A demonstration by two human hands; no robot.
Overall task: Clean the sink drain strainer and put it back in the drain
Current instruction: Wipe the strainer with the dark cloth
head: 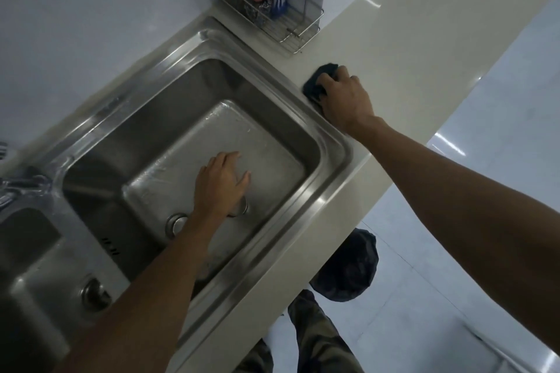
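Observation:
My left hand [222, 182] reaches down into the right basin of the steel sink [330, 142], fingers spread and fairly straight. A round metal piece, seemingly the drain strainer [241, 207], peeks out from under the heel of that hand; most of it is hidden. A round drain fitting [176, 225] sits on the basin floor just left of my wrist. My right hand [345, 100] rests on the countertop beside the sink rim, its fingers curled over a dark scrubbing cloth [315, 85].
A wire rack [291, 24] with a red-and-black sponge stands on the cream countertop [409, 48] at the back corner. A second basin with its own drain [94, 294] lies to the left, with the tap base [21, 182] between the basins. A dark bin [348, 266] stands on the floor below the counter edge.

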